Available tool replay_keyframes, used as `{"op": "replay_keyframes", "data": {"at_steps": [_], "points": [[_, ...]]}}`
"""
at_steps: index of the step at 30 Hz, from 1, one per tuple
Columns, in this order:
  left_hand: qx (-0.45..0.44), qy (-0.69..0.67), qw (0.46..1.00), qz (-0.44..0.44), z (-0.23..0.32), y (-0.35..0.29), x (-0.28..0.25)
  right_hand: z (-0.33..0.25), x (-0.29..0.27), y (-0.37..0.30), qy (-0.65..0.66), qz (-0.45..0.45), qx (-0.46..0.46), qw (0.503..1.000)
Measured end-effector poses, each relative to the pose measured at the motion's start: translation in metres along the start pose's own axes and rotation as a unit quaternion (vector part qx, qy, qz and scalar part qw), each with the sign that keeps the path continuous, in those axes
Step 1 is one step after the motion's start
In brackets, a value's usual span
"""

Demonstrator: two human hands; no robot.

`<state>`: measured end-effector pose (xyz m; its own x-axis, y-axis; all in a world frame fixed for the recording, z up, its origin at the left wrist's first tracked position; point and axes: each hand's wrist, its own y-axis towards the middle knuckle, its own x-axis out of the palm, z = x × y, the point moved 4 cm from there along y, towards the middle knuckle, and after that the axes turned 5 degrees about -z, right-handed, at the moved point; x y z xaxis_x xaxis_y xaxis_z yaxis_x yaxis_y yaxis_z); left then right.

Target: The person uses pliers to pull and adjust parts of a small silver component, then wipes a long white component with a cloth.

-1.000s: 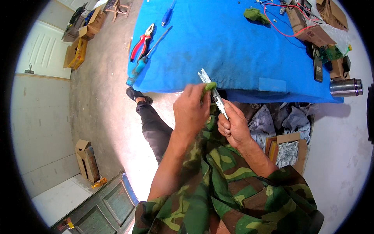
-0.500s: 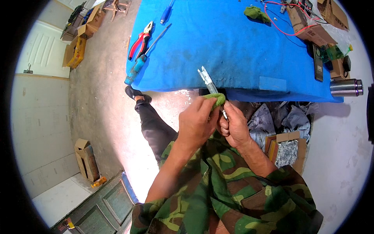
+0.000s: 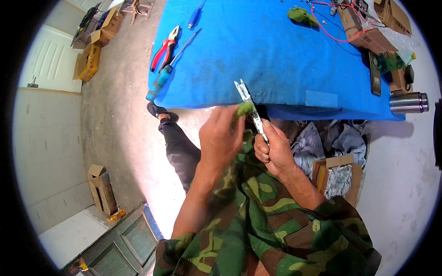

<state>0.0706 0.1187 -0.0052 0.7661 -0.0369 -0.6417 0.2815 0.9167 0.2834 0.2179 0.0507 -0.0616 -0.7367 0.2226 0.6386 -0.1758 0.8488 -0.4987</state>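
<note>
My right hand (image 3: 275, 149) is closed round the lower end of a slim, whitish metal part (image 3: 250, 105) with a forked tip. The part points up and to the left, its tip over the near edge of the blue-covered table (image 3: 221, 60). Beside it, my left hand (image 3: 220, 137) pinches a green cloth (image 3: 244, 109), which lies against the part's left side or just next to it; I cannot tell whether they touch. The left fingers are smeared by motion.
Red-handled pliers (image 3: 165, 48), a blue-handled screwdriver (image 3: 159, 83) and another blue handle (image 3: 195, 17) lie at the table's left. Another green cloth (image 3: 302, 16) sits at the back. A steel flask (image 3: 408, 103) is at the right edge. Below stands a cardboard box (image 3: 340, 161).
My left hand and the green cloth have moved left, off the middle of the metal part, so more of it shows. The right hand keeps its hold in nearly the same place.
</note>
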Motion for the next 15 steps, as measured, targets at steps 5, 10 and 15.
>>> {"op": "replay_keyframes", "data": {"at_steps": [5, 10, 15], "points": [[0.018, -0.017, 0.999, -0.038, 0.012, -0.011, 0.015, -0.003, 0.003, -0.002, -0.005, 0.034, 0.020, 0.999], [-0.004, 0.015, 1.000, 0.012, -0.002, 0.018, 0.010, -0.003, -0.002, -0.001, 0.002, -0.021, 0.018, 1.000], [0.008, 0.009, 0.998, 0.059, -0.013, 0.030, -0.003, -0.003, -0.007, -0.003, 0.077, -0.065, 0.034, 0.994]]}}
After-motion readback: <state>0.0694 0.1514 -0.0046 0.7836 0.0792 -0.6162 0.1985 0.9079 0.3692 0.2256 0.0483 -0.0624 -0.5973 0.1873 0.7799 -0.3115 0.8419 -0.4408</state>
